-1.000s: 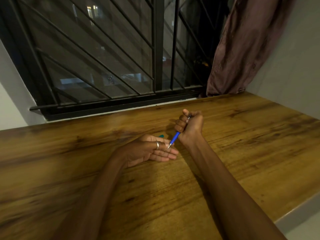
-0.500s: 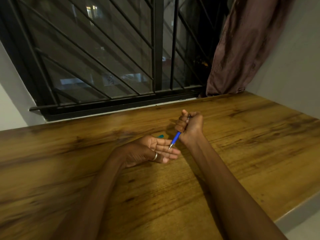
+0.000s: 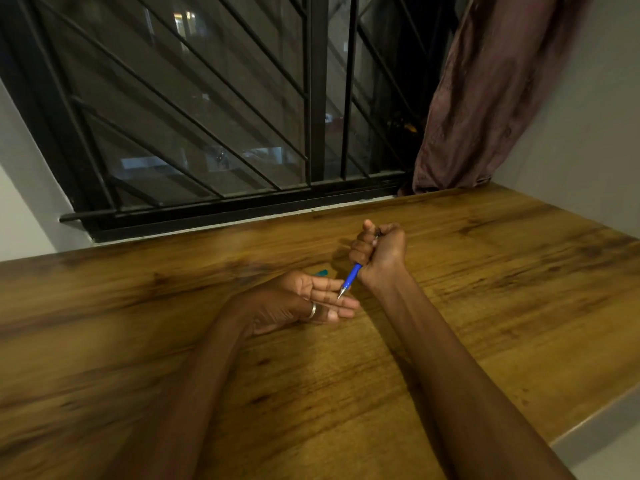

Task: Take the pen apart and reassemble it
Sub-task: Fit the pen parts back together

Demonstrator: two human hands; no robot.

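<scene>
My right hand (image 3: 381,252) is a fist around a blue pen (image 3: 351,278), thumb up at the top end. The pen's silver tip points down and left and touches the fingers of my left hand (image 3: 304,301). That hand rests palm up on the wooden table (image 3: 346,375), fingers spread, with a ring on one finger and nothing in it. A small teal piece (image 3: 322,272) lies on the table just behind my left fingers, mostly hidden by them.
A black barred window (image 3: 207,133) runs along the table's far edge. A brown curtain (image 3: 485,98) hangs at the far right corner beside a grey wall. The table's right edge (image 3: 595,417) slants near my right forearm.
My left hand has turned more palm up and its fingers have opened under the pen tip. My right fist has hardly moved.
</scene>
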